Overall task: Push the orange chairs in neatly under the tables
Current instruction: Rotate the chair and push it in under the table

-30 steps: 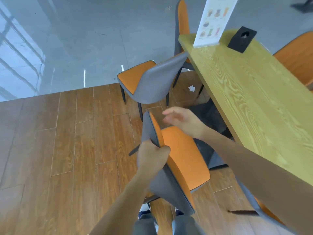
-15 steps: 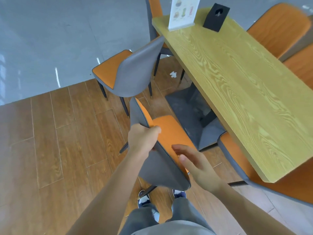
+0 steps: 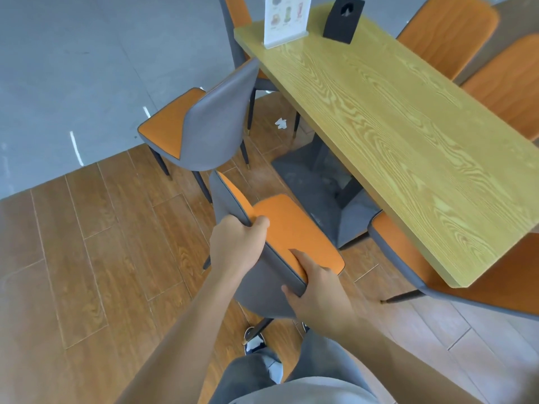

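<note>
An orange chair (image 3: pixel 291 225) with a grey back stands in front of me, its seat facing the wooden table (image 3: pixel 408 141). My left hand (image 3: pixel 236 246) grips the top edge of its backrest, thumb over the orange side. My right hand (image 3: pixel 318 293) holds the same backrest edge further right, thumb on the orange face. The chair stands out from the table, beside the grey table base (image 3: pixel 320 193). A second orange chair (image 3: pixel 192 132) stands further off, turned away from the table. A third chair (image 3: pixel 408 258) is tucked under the table's near end.
More orange chairs (image 3: pixel 449 33) line the table's far side and far end. A menu stand (image 3: pixel 287 20) and a black box (image 3: pixel 344 20) sit on the table. A scrap of white paper (image 3: pixel 280 123) lies on the wood floor. My legs and shoes (image 3: pixel 256 342) are below.
My right hand came back from over the seat and took hold of the backrest's right part. The view shifted so the table sits more to the right.
</note>
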